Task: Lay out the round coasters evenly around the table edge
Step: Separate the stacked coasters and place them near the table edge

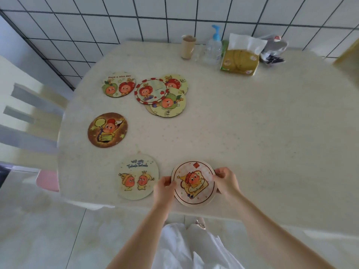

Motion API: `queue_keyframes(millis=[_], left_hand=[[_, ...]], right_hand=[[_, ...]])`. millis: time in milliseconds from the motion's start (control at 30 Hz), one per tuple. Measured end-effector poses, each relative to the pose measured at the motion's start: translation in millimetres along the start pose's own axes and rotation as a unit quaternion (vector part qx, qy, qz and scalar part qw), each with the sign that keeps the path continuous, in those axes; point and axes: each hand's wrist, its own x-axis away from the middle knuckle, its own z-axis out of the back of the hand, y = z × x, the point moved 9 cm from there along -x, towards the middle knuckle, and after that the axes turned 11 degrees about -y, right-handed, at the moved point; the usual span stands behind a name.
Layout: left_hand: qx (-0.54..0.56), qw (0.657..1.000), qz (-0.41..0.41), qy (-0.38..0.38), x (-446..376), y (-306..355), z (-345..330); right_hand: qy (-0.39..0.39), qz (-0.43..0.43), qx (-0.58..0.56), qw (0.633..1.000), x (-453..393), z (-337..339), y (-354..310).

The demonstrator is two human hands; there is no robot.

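Note:
A pinkish round coaster with a cartoon figure lies near the table's front edge. My left hand grips its left rim and my right hand grips its right rim. To its left lies a pale coaster with two star figures. A brown coaster and a "nice day" coaster follow the left edge. An overlapping pile of coasters sits further in.
The cream table stands against a tiled wall. At its back are a paper cup, a pump bottle, a tissue pack and a plastic bag. A slatted chair stands at the left.

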Motion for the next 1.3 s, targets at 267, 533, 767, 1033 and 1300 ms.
queue_keyframes(millis=[267,533,767,1033,1300], left_hand=[[-0.059,0.997,-0.009,0.042,4,0,-33],[-0.147,0.986,-0.014,0.080,4,15,-18],[-0.189,0.979,-0.033,0.073,-34,59,16],[-0.141,0.984,-0.049,0.093,-108,140,65],[-0.112,0.986,-0.055,0.112,-184,214,111]], right_hand=[[-0.035,0.003,0.031,0.999,-12,31,13],[-0.069,0.023,0.179,0.981,-27,34,-3],[-0.071,0.066,0.234,0.968,-59,32,-70],[-0.053,0.105,0.216,0.969,-115,-1,-174],[-0.085,0.104,0.192,0.972,-181,-56,-268]])
